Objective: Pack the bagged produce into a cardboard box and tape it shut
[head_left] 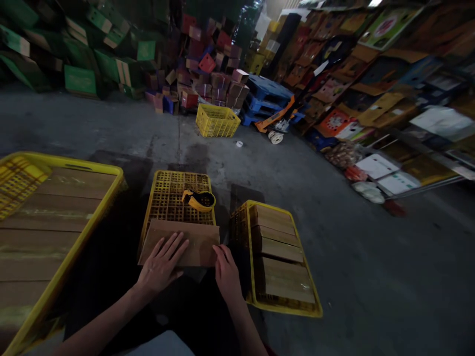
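Observation:
A brown cardboard box lies at the near end of an upturned yellow plastic crate. My left hand rests flat on the top of the box, its fingers stretched out. At the box's right edge is my right hand, with thumb and fingers closed on the corner. Behind the box, on the crate's grid, sits a yellow-and-black tape dispenser; neither hand touches it. The underside of the box is hidden.
Beside me on the right, a yellow crate holds several cardboard boxes. A larger yellow crate with boxes stands left. Farther off are another yellow crate, blue pallets, an orange pallet jack and heaped cartons.

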### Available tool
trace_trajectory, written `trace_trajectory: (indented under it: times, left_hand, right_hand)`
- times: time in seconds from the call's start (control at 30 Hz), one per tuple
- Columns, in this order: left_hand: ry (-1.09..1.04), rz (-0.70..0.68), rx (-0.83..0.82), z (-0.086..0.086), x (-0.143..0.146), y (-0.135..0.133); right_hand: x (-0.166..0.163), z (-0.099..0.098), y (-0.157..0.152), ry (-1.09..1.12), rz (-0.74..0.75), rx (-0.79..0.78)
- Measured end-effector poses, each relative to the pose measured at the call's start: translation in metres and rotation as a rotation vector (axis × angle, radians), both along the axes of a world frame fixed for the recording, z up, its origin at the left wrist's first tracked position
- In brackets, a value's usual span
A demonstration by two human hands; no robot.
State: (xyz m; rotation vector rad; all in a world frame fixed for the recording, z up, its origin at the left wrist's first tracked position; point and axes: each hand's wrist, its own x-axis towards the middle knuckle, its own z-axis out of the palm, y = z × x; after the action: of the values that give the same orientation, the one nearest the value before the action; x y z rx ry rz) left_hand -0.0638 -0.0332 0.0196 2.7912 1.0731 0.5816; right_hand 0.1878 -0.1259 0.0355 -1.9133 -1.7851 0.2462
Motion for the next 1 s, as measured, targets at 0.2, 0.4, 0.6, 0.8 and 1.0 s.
trace_trajectory:
  times: [0.2,0.4,0.6,0.8,1.0]
  left_hand:
    - [-0.008,0.003,-0.02,-0.001,0.001,0.001]
    - [-0.047,-0.021,-0.03,0.001,-0.02,0.004]
    - [-0.038,0.144,-0.042,-0.008,-0.073,-0.005]
    - [-0.171,0.278,-0.193,-0.025,-0.073,-0.017]
    - [-0.327,0.294,-0.291,-0.03,-0.066,-0.017]
  right_hand:
    - [0.004,-0.006,-0.008,0.054,0.017,0.019]
    - [0.002,-0.004,-0.012,0.05,-0.004,0.061]
    - [-0.007,-0.017,-0.015,0.011,-0.061,0.082]
    - [-0.07,-0.023,-0.002,-0.132,-0.083,0.057]
    - [-0.141,-0.01,0.035,-0.11,0.11,0.049]
